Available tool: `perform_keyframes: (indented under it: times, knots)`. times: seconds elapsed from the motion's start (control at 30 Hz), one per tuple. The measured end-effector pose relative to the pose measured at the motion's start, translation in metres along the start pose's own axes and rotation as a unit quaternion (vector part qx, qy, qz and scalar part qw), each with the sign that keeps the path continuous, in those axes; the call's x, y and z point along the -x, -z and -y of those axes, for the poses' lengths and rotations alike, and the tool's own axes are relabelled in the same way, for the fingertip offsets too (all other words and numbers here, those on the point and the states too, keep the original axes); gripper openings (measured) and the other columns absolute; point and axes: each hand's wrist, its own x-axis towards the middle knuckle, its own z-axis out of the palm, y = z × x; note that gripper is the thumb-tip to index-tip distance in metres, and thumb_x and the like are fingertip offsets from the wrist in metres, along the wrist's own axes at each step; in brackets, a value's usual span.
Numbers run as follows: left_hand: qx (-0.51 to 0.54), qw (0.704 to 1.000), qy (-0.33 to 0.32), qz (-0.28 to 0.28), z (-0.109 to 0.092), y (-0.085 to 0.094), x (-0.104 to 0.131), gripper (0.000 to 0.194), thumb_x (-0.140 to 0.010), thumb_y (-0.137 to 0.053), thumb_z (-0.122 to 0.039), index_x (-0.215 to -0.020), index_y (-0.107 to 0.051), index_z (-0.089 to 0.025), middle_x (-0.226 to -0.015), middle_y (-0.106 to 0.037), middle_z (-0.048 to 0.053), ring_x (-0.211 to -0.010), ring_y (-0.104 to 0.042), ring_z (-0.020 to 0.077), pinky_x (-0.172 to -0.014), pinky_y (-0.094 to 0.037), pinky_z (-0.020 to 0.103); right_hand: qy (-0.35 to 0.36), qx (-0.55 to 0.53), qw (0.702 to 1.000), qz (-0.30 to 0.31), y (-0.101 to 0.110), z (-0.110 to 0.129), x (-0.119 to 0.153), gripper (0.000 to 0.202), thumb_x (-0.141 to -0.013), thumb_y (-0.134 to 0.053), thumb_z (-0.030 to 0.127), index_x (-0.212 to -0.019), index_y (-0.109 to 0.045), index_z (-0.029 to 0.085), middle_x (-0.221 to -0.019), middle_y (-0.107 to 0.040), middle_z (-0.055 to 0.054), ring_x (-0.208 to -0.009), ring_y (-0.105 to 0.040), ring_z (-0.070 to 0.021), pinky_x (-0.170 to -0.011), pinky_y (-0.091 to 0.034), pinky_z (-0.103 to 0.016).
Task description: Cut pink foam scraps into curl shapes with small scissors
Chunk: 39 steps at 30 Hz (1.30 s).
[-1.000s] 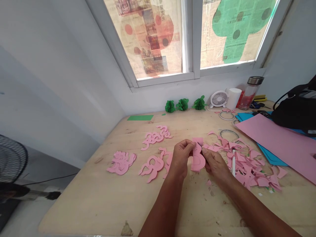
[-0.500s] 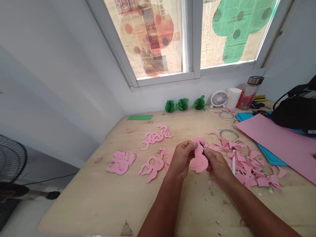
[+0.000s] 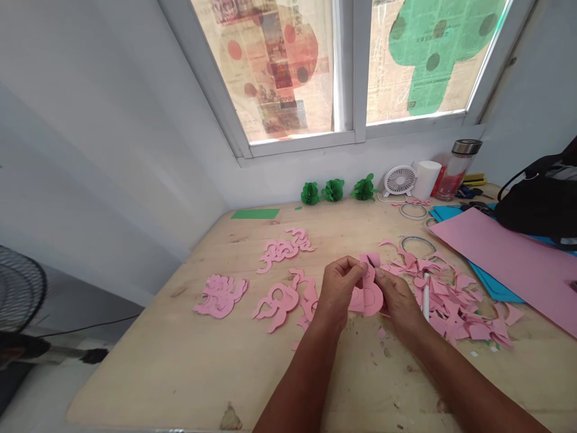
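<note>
A folded piece of pink paper (image 3: 372,297) with drawn curves is pinched at its upper left by my left hand (image 3: 341,284). My right hand (image 3: 397,299) is closed around scissors, mostly hidden by the fingers; a dark blade (image 3: 371,261) shows at the paper's upper part. Pink cut-out shapes (image 3: 281,300) lie left of my left hand, with another group (image 3: 285,249) behind them and a stack (image 3: 222,296) farther left. Pink scraps (image 3: 460,307) are heaped right of my right hand, with a white pen (image 3: 426,296) among them.
Three green paper figures (image 3: 333,190), a small white fan (image 3: 399,180), a white cylinder (image 3: 427,179) and a glass bottle (image 3: 457,171) stand along the wall. Rolls of tape (image 3: 419,245), pink sheet (image 3: 509,258), blue sheets (image 3: 496,284) and a black bag (image 3: 541,201) are at right.
Both hands and the pink paper have shifted slightly right. More of the cut-out pieces beside my left wrist now shows.
</note>
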Motion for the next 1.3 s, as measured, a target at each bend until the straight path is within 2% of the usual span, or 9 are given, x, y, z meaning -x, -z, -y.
perform_keyframes:
  times: [0.2,0.77,1.1,1.3]
  knots:
    - [-0.004,1.0,-0.007,-0.005,-0.0004,-0.0015,0.0005,0.022,-0.067,-0.064,-0.03,-0.056,-0.054,-0.014,-0.056,-0.048,-0.002,-0.053,-0.04,0.0074,-0.055,-0.034,0.021,0.005,-0.004,1.0,-0.017,-0.0012,0.003,0.0021,0.047,-0.071,-0.049,0.065,-0.063,-0.051,0.018,-0.047,-0.039,0.003,-0.042,-0.035,-0.0099,-0.039,-0.028,-0.021]
    - [-0.007,1.0,-0.018,-0.005,0.0011,-0.0016,0.0005,0.021,-0.069,-0.063,-0.029,-0.056,-0.054,-0.014,-0.054,-0.045,-0.003,-0.053,-0.039,0.0073,-0.057,-0.033,0.022,0.008,-0.035,0.999,-0.01,-0.001,0.0021,0.0022,0.043,-0.073,-0.052,0.059,-0.062,-0.053,0.018,-0.045,-0.035,0.005,-0.042,-0.034,-0.0096,-0.041,-0.031,-0.022]
    - [-0.008,1.0,-0.007,-0.009,0.0,-0.0018,0.0006,0.02,-0.068,-0.063,-0.028,-0.057,-0.054,-0.014,-0.054,-0.046,-0.003,-0.053,-0.04,0.0071,-0.056,-0.034,0.021,0.01,-0.1,0.995,0.019,-0.0014,-0.0013,0.0002,0.04,-0.077,-0.053,0.053,-0.06,-0.049,0.017,-0.05,-0.039,0.005,-0.044,-0.034,-0.0078,-0.044,-0.031,-0.021]
    - [-0.004,1.0,-0.002,-0.008,-0.0001,-0.0021,-0.0001,0.02,-0.068,-0.062,-0.028,-0.057,-0.054,-0.014,-0.055,-0.049,-0.002,-0.053,-0.043,0.0073,-0.057,-0.036,0.022,0.012,-0.058,0.998,-0.001,-0.001,-0.0046,-0.0017,0.043,-0.073,-0.053,0.059,-0.063,-0.055,0.016,-0.046,-0.04,0.004,-0.042,-0.036,-0.0098,-0.039,-0.028,-0.021]
